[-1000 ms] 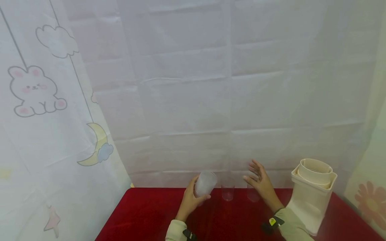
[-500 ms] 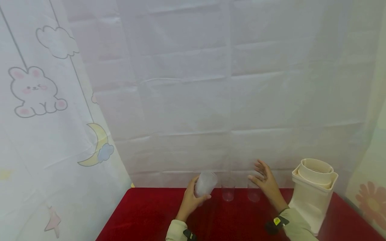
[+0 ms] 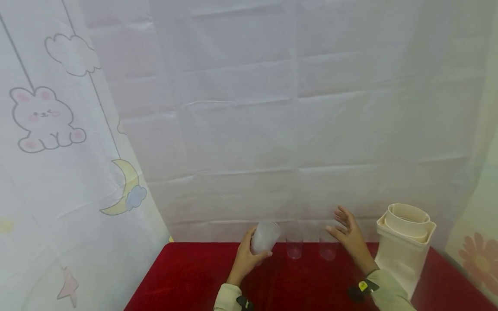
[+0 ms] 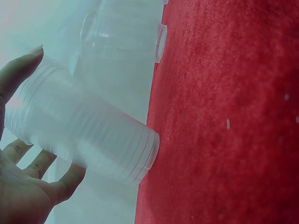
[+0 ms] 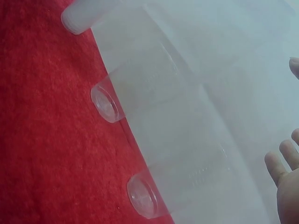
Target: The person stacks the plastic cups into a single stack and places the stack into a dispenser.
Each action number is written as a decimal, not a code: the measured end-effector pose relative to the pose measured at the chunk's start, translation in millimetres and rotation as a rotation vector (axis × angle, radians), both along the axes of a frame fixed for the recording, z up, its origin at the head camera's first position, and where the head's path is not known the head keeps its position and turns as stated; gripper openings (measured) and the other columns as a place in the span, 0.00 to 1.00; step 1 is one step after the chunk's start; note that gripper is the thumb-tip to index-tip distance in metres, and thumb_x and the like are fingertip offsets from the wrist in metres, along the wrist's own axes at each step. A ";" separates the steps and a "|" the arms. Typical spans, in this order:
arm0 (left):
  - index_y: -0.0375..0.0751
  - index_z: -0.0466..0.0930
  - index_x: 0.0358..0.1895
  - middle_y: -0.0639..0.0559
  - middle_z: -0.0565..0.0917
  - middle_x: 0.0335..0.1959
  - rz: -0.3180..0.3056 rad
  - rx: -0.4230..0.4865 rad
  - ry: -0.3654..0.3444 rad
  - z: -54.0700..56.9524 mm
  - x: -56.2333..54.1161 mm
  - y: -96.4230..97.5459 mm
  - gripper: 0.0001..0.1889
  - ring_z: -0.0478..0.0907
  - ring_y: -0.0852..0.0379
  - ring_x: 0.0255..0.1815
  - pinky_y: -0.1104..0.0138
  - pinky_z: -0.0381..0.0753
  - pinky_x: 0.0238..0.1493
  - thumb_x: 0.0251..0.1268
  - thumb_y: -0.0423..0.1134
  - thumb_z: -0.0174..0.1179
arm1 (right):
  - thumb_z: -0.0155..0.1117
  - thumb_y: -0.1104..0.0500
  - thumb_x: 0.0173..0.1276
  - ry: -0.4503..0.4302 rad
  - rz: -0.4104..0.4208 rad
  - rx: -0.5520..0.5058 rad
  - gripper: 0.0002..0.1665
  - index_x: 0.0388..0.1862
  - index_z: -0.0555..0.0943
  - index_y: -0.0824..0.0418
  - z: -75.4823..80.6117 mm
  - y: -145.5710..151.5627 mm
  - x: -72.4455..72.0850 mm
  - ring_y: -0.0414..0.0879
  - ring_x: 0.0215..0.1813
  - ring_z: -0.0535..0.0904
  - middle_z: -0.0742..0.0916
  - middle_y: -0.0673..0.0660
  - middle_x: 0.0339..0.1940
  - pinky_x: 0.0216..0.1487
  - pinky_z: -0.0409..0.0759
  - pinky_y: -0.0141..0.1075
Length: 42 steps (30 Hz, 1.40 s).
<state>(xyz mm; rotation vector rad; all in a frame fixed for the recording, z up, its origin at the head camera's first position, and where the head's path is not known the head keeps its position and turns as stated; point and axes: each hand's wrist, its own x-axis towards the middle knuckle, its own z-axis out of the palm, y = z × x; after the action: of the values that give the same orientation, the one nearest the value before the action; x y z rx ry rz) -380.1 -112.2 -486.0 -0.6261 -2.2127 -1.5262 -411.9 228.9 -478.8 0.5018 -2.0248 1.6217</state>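
Note:
A stack of clear plastic cups (image 4: pixel 93 121) is gripped in my left hand (image 3: pixel 246 255), thumb on one side and fingers curled round the other. The stack leans to the right over the red cloth. To its right a single clear cup (image 3: pixel 294 248) stands upright on the table. A second clear cup (image 3: pixel 328 250) stands farther right, beside my right hand (image 3: pixel 351 235). That hand is raised with its fingers spread and relaxed, holding nothing. In the right wrist view both single cups show, and the stack's end lies at the top left.
A cream plastic holder (image 3: pixel 402 255) with a round opening on top stands at the table's right, near the right forearm. Red cloth (image 3: pixel 186 276) covers the table. Behind its far edge hangs a pale creased sheet (image 3: pixel 241 142).
My right hand has drawn back to the right, away from the right-hand single cup, which now shows more fully. The left hand and the stack have stayed in place.

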 end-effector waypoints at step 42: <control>0.55 0.63 0.74 0.48 0.75 0.63 -0.037 -0.022 0.037 -36.7 -33.5 -10.3 0.45 0.76 0.49 0.52 0.58 0.78 0.43 0.51 0.43 0.78 | 0.68 0.64 0.68 -0.087 -0.083 0.077 0.49 0.80 0.50 0.65 -29.4 15.0 -0.9 0.57 0.68 0.66 0.67 0.71 0.71 0.54 0.69 0.22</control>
<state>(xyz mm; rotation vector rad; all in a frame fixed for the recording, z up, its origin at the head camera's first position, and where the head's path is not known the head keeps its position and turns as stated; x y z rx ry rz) -413.7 -122.5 -522.7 -0.6999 -2.2045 -1.4977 -412.8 243.9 -508.2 0.3755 -2.1488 1.5458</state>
